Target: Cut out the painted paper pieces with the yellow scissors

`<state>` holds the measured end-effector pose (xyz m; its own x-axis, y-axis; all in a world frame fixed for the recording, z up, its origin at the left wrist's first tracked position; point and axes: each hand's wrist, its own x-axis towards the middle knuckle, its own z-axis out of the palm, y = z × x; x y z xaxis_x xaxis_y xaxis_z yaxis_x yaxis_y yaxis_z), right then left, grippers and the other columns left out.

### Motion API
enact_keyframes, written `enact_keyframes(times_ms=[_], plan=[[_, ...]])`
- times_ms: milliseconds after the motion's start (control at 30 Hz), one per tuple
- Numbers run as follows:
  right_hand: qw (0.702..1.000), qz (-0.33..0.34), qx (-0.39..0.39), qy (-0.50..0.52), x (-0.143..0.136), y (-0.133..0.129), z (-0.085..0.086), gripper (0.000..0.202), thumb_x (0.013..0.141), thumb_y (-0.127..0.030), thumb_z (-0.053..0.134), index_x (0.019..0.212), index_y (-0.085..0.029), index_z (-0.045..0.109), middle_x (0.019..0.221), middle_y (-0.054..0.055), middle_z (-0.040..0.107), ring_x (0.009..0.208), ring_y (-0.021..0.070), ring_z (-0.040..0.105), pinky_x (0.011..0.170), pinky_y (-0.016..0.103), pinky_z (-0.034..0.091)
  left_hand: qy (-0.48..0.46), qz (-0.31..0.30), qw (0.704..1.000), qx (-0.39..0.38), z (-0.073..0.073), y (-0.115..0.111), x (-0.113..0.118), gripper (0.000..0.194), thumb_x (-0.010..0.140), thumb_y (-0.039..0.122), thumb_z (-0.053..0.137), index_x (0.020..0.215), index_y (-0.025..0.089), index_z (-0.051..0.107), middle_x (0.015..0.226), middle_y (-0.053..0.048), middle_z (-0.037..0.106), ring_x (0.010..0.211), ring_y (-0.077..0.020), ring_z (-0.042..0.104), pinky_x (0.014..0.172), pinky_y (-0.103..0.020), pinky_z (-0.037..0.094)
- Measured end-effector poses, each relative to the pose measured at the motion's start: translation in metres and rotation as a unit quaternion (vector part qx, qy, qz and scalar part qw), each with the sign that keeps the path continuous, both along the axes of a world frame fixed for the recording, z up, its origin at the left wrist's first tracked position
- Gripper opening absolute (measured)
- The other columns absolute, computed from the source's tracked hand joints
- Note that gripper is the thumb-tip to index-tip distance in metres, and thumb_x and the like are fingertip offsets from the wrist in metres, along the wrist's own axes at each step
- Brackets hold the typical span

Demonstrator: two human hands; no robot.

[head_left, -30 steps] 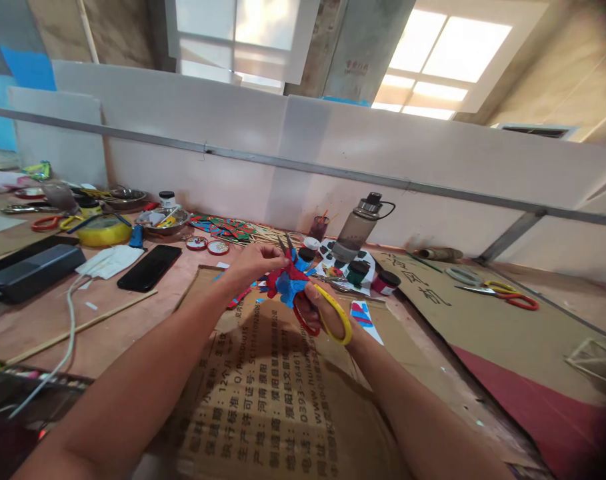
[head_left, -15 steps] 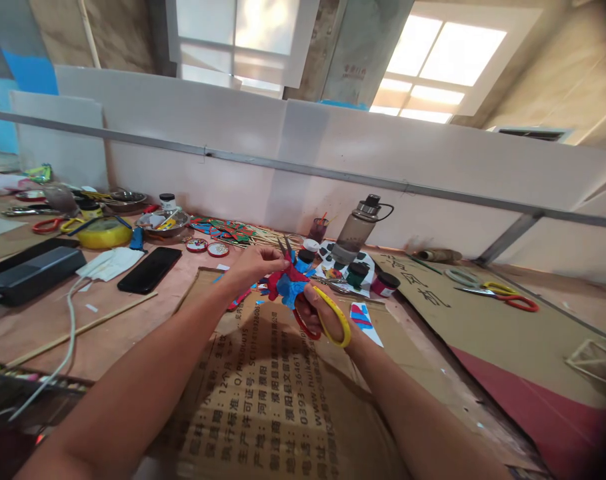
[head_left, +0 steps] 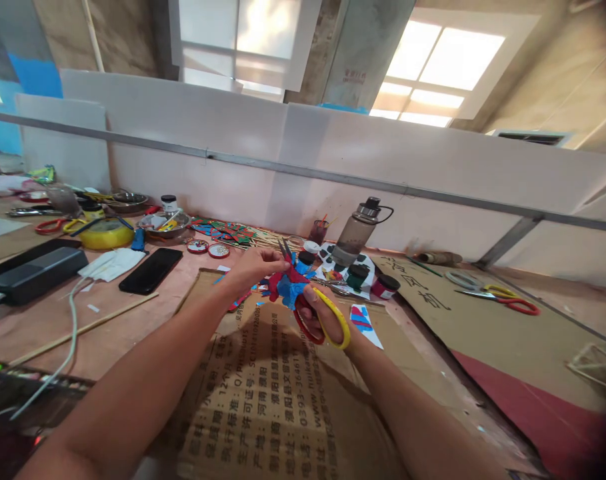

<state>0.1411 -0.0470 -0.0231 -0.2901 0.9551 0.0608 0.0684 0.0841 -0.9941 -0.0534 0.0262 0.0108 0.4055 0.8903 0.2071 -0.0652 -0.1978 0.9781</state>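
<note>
A small red and blue painted piece (head_left: 289, 288) is up in front of me, above the cardboard sheet (head_left: 263, 400). My left hand (head_left: 260, 265) pinches its upper left part between closed fingers. Scissors with red and yellow handles (head_left: 339, 320) are in my right hand (head_left: 323, 313), its fingers through the loops. The dark blades point up and away, partly behind the painted piece, with their tips showing just right of my left fingertips. Right of my right hand lies a white paper strip with red and blue paint (head_left: 365, 323).
Behind my hands stand a grey bottle (head_left: 355, 233) and paint jars (head_left: 385, 285). At left are a black phone (head_left: 151, 270), yellow tape (head_left: 106, 233) and a white cable (head_left: 73, 327). Another pair of scissors (head_left: 513, 300) lies on cardboard at right.
The whole view has shifted very slightly. Both hands, the painted piece and the scissors keep nearly the same places.
</note>
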Motion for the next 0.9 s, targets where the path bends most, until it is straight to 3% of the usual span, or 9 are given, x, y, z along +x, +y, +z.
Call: enact_keyframes(times_ms=[133, 267, 400, 533, 633, 767, 900], plan=[[1.000, -0.008, 0.009, 0.001, -0.001, 0.000, -0.001, 0.068, 0.080, -0.088, 0.065, 0.073, -0.024, 0.043, 0.050, -0.009, 0.043, 0.030, 0.0059, 0.030, 0.027, 0.021, 0.029, 0.000, -0.004, 1.000, -0.010, 0.003, -0.002, -0.001, 0.035, 0.062, 0.044, 0.089, 0.067, 0.017, 0.067, 0.067, -0.001, 0.061, 0.059, -0.0113, 0.050, 0.058, -0.027, 0.037], [0.997, -0.054, 0.018, 0.049, -0.002, 0.006, -0.001, 0.064, 0.078, -0.081, 0.073, 0.074, -0.025, 0.042, 0.049, -0.010, 0.040, 0.031, 0.0066, 0.031, 0.028, 0.021, 0.030, -0.013, 0.030, 0.999, -0.024, 0.005, -0.002, 0.000, 0.038, 0.059, 0.047, 0.090, 0.070, 0.017, 0.069, 0.067, 0.000, 0.063, 0.060, -0.0133, 0.053, 0.059, -0.028, 0.039], [0.989, -0.090, 0.041, 0.111, -0.003, 0.018, -0.006, 0.062, 0.073, -0.074, 0.082, 0.087, -0.025, 0.048, 0.055, -0.011, 0.042, 0.037, 0.0068, 0.033, 0.034, 0.021, 0.035, -0.064, 0.073, 0.995, -0.028, 0.002, 0.000, 0.004, 0.041, 0.057, 0.051, 0.089, 0.068, 0.019, 0.067, 0.064, 0.002, 0.061, 0.061, -0.0130, 0.051, 0.060, -0.028, 0.038], [0.982, -0.116, 0.084, 0.126, -0.002, 0.027, -0.016, 0.059, 0.072, -0.062, 0.087, 0.101, -0.026, 0.051, 0.063, -0.010, 0.049, 0.043, 0.0099, 0.045, 0.040, 0.023, 0.043, -0.112, 0.082, 0.990, -0.031, -0.008, 0.002, 0.013, 0.042, 0.055, 0.049, 0.091, 0.070, 0.017, 0.069, 0.071, 0.001, 0.065, 0.066, -0.0123, 0.052, 0.064, -0.028, 0.039], [0.976, -0.139, 0.100, 0.131, 0.002, 0.029, -0.019, 0.058, 0.070, -0.051, 0.088, 0.109, -0.026, 0.052, 0.071, -0.009, 0.053, 0.048, 0.0109, 0.049, 0.043, 0.025, 0.047, -0.120, 0.064, 0.989, -0.050, -0.017, 0.003, 0.020, 0.043, 0.052, 0.046, 0.094, 0.071, 0.017, 0.069, 0.071, 0.001, 0.065, 0.065, -0.0118, 0.051, 0.064, -0.028, 0.039], [0.974, -0.175, 0.109, 0.097, 0.011, 0.032, -0.016, 0.051, 0.066, -0.037, 0.086, 0.105, -0.024, 0.056, 0.075, -0.006, 0.056, 0.056, 0.0125, 0.051, 0.048, 0.025, 0.045, -0.095, 0.017, 0.992, -0.077, -0.022, 0.004, 0.023, 0.038, 0.056, 0.037, 0.094, 0.077, 0.017, 0.070, 0.075, 0.000, 0.067, 0.064, -0.0121, 0.057, 0.064, -0.028, 0.042], [0.974, -0.171, 0.102, 0.106, 0.015, 0.036, -0.016, 0.048, 0.065, -0.033, 0.083, 0.105, -0.024, 0.057, 0.080, -0.004, 0.059, 0.066, 0.0148, 0.055, 0.058, 0.026, 0.049, -0.058, -0.002, 0.995, -0.085, -0.022, 0.002, 0.020, 0.036, 0.060, 0.031, 0.092, 0.084, 0.017, 0.071, 0.082, -0.003, 0.072, 0.066, -0.0132, 0.062, 0.066, -0.028, 0.046]])
